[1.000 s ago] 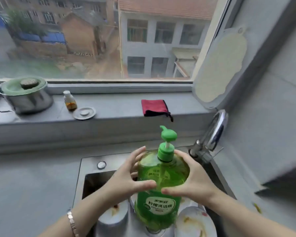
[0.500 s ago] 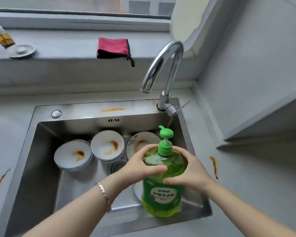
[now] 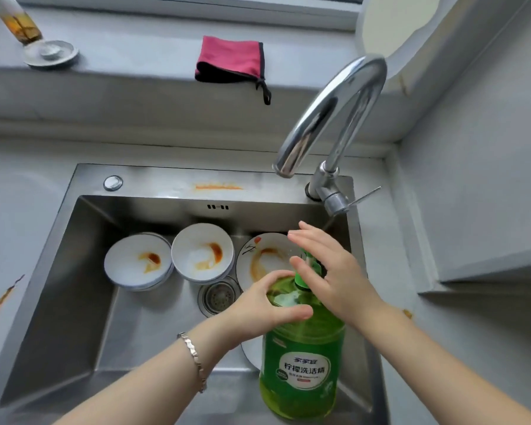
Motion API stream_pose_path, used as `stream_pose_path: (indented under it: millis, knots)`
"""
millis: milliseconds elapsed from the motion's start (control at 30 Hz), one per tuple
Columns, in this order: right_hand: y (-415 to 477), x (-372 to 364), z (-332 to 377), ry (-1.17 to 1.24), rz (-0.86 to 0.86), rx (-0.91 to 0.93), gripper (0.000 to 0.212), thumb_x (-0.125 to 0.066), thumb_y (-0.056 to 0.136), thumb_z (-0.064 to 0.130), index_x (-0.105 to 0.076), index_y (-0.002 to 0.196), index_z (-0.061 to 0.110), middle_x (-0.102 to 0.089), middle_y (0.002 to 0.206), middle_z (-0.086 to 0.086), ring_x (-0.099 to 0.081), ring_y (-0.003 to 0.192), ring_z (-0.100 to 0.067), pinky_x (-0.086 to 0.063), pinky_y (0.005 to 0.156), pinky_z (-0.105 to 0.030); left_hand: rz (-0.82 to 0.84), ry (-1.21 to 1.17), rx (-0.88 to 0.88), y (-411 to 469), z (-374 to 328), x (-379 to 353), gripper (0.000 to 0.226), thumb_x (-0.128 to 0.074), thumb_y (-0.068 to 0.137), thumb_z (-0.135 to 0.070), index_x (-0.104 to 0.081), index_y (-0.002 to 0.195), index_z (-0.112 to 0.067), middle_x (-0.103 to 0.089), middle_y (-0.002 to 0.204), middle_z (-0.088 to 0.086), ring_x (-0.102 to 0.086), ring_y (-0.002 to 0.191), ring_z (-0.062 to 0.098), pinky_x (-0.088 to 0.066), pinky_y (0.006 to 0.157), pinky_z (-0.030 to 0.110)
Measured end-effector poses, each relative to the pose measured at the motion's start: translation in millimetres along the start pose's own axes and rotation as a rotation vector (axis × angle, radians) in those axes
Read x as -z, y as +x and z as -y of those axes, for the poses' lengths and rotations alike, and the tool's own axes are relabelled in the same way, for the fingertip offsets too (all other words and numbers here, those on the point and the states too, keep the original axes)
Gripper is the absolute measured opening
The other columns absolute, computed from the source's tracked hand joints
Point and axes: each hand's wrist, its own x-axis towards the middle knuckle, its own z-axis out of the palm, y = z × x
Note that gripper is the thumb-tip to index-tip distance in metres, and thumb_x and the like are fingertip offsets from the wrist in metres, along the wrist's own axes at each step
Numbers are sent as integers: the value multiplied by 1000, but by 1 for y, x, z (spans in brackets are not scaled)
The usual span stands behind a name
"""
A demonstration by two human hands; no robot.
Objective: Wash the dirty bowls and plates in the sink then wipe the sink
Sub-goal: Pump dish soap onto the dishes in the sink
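A green dish-soap bottle (image 3: 302, 357) hangs over the right side of the steel sink (image 3: 74, 302). My left hand (image 3: 267, 305) grips its shoulder. My right hand (image 3: 328, 271) lies over the pump head with straight fingers and hides most of it. In the basin sit a stack of stained white bowls (image 3: 137, 262), a stained white bowl (image 3: 201, 253) and a sauce-smeared plate (image 3: 264, 259). Part of another plate (image 3: 252, 351) shows under the bottle.
The chrome faucet (image 3: 328, 118) arches over the sink's back right. A red cloth (image 3: 230, 59) lies on the ledge, with a small bottle (image 3: 20, 23) and a metal lid (image 3: 49, 53) to its left. Orange smears mark the sink rim (image 3: 218, 187) and the counter (image 3: 0, 302).
The view has tilted down from the window to the sink. My right hand has left the bottle's side and moved on top of the pump; my left hand still holds the bottle.
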Motion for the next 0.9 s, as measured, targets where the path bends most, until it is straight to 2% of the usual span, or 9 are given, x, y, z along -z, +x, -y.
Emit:
stream_pose_path:
  millis: [67, 167, 367, 467, 567, 767, 833, 900]
  knots:
    - [3, -12, -12, -44, -127, 43, 37, -47, 90, 27, -58, 123, 12, -50, 121, 13, -37, 122, 8, -25, 104, -5, -18, 1, 6, 4, 5, 1, 50, -81, 67, -38, -51, 106, -48, -64, 110, -14, -60, 103, 2, -49, 93, 26]
    - [4, -24, -23, -55, -227, 23, 36, -45, 90, 20, -60, 120, 8, -54, 117, 6, -44, 115, 4, -30, 101, -5, -46, -5, 19, 9, 7, 2, 56, -80, 67, -41, -51, 114, -44, -62, 109, -15, -59, 102, 1, -49, 88, 21]
    - [10, -37, -29, -73, -254, -42, 33, -48, 89, 21, -63, 114, 6, -57, 113, 2, -44, 111, 5, -29, 95, 2, -26, -84, 69, 16, 7, 4, 57, -80, 70, -35, -50, 118, -35, -64, 107, -10, -61, 94, -1, -49, 77, 14]
    - [12, -40, -32, -91, -262, -57, 28, -56, 86, 12, -65, 111, 5, -57, 111, 3, -45, 109, 5, -29, 93, 3, -30, -103, 92, 20, 11, 4, 60, -80, 69, -36, -49, 121, -35, -63, 110, -8, -62, 96, 2, -50, 83, 18]
    - [14, -41, -34, -73, -265, -82, 27, -55, 84, 11, -67, 107, 6, -59, 107, 6, -46, 106, 7, -30, 92, 3, -31, -94, 105, 23, 13, 4, 62, -80, 68, -39, -49, 121, -35, -63, 112, -8, -61, 99, 5, -50, 88, 23]
    - [13, -45, -33, -59, -268, -126, 24, -55, 85, 11, -69, 104, 8, -61, 100, 8, -48, 101, 10, -33, 89, 3, -33, -100, 94, 25, 16, 5, 60, -80, 68, -37, -50, 120, -35, -62, 108, -11, -60, 97, 1, -49, 81, 16]
    - [13, -45, -33, -46, -260, -143, 22, -56, 86, 10, -69, 104, 10, -61, 100, 9, -48, 100, 16, -33, 89, 3, -22, -92, 75, 26, 19, 6, 66, -82, 66, -35, -49, 123, -31, -62, 111, -9, -60, 99, 1, -49, 82, 15]
    - [13, -44, -32, -26, -250, -167, 22, -58, 88, 6, -68, 106, 13, -60, 102, 10, -45, 100, 25, -33, 89, 3, 17, -60, 41, 26, 22, 8, 84, -87, 54, -38, -47, 127, -29, -62, 115, -8, -60, 102, 2, -49, 86, 17]
